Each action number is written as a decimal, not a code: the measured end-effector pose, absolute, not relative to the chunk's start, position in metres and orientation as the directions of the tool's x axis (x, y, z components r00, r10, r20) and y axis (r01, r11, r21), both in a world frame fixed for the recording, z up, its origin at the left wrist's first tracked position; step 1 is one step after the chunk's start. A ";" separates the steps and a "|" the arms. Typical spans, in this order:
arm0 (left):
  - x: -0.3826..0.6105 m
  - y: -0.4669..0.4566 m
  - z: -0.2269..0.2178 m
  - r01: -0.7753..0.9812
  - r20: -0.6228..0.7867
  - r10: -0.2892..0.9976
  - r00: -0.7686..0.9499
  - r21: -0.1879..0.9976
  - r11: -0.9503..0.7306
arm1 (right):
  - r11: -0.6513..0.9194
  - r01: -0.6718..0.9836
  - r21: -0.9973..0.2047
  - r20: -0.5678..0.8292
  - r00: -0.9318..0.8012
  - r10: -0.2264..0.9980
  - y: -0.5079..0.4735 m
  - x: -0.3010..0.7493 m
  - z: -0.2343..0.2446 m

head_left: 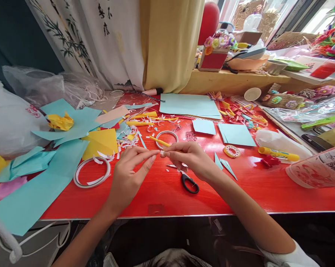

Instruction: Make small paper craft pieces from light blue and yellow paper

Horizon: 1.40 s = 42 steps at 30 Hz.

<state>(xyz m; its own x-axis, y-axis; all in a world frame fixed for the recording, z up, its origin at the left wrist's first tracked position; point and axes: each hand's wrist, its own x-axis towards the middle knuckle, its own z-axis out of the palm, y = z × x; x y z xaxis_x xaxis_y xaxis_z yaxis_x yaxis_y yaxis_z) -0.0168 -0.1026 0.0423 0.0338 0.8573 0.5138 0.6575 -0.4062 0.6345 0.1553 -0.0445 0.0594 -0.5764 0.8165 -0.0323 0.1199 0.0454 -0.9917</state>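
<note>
Over the middle of a red table (239, 193), my two hands meet fingertip to fingertip. My right hand (188, 157) is closed, holding a thin yellow stick (159, 141) and pinching a small white piece (162, 152). My left hand (131, 168) has its forefinger and thumb stretched toward that same white piece, touching it at the tips. Black-handled scissors (189, 182) lie on the table just under my right wrist. A tape ring (167, 139) rests just beyond my fingers.
Light blue paper sheets (189, 105) and yellow paper (102, 142) lie scattered with white scraps. A larger tape ring (92, 177) sits at the left, a small tape roll (232, 151) and a yellow glue stick (278, 154) at the right. Plastic bags (14, 118) crowd the left edge.
</note>
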 end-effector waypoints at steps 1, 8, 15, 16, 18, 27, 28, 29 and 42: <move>-0.017 -0.103 0.042 0.675 0.537 0.843 0.031 0.611 -0.414 | 0.037 0.118 -0.992 -0.038 -0.576 0.817 -0.044 0.155 0.060; -0.015 -0.101 0.039 0.759 0.608 0.792 0.048 0.493 -0.425 | -0.003 0.125 -0.992 -0.076 -0.582 0.810 -0.044 0.154 0.059; -0.011 -0.100 0.031 0.884 0.776 0.570 0.271 0.034 -0.467 | -0.052 0.084 -0.995 -0.092 -0.593 0.800 -0.044 0.153 0.055; -0.011 -0.100 0.031 0.887 0.783 0.543 0.304 -0.025 -0.461 | -0.069 0.071 -0.995 -0.098 -0.602 0.793 -0.044 0.153 0.055; -0.013 -0.099 0.032 0.887 0.779 0.515 0.359 -0.113 -0.447 | -0.106 0.047 -0.993 -0.112 -0.616 0.780 -0.043 0.153 0.056; -0.028 -0.093 0.038 0.822 0.670 0.639 0.379 0.074 -0.565 | -0.110 0.107 -0.988 -0.153 -0.695 0.703 -0.045 0.153 0.061; -0.029 -0.093 0.039 0.809 0.654 0.655 0.379 0.110 -0.578 | -0.095 0.125 -0.988 -0.156 -0.712 0.685 -0.045 0.153 0.062; -0.030 -0.092 0.041 0.798 0.645 0.666 0.374 0.141 -0.585 | -0.076 0.147 -0.986 -0.160 -0.725 0.669 -0.046 0.153 0.062; -0.095 -0.050 0.033 0.991 0.513 0.849 0.131 -0.035 -0.131 | -0.031 0.030 -0.999 -0.043 -0.740 0.671 -0.036 0.158 0.053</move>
